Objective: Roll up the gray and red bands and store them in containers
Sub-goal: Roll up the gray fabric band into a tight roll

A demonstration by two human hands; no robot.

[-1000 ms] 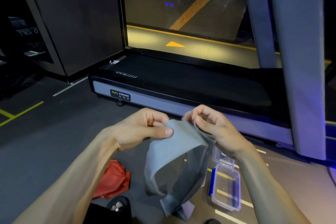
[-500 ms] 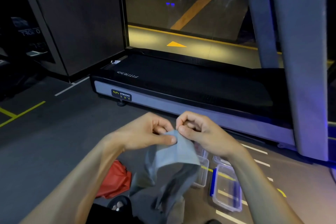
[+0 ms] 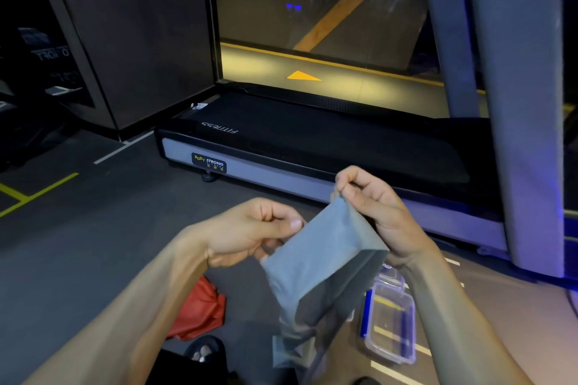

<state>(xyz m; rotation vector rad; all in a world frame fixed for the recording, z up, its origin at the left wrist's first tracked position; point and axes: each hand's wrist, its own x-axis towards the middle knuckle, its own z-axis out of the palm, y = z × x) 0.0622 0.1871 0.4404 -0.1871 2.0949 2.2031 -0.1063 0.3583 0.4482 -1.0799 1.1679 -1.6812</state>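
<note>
Hands above the treadmill (image 3: 312, 147) edge: right hand (image 3: 380, 216) pinches the gray band (image 3: 322, 259) by its top corner, left hand (image 3: 250, 231) curled at its side — limp, light cloth, best gripped at edges — red band (image 3: 200, 312) lower left

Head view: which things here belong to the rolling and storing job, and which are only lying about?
Belong to the job:
- gray band, pinched by the left hand and right hand
- red band, on the floor
- clear containers, on the floor at the right

Only lying about:
- treadmill
- sandal on a foot
</note>
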